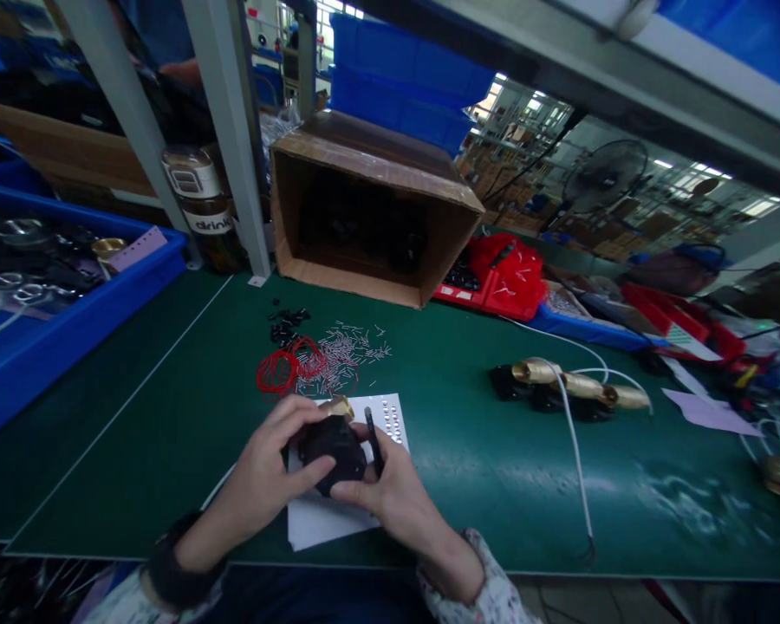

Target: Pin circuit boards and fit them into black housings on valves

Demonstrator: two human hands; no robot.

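Between my two hands is a black housing with a brass fitting [335,452], held just above a white sheet [328,520]. My left hand [276,468] grips its left side, thumb across the front and fingers near the brass end. On the opposite side my right hand [393,485] holds the housing too, and a thin dark stick-like tool [373,442] stands up between its fingers. What kind of tool it is I cannot make out. Beyond the sheet lie red wire loops [277,371], many small pins [344,355] and small black parts [288,325].
Several brass fittings on black housings [559,386] with white cables lie to the right. An open cardboard box [377,208] stands at the back. A blue tray [104,321] of parts is at left, red bins [494,277] behind. A metal post [230,139] rises beside a jar [204,208].
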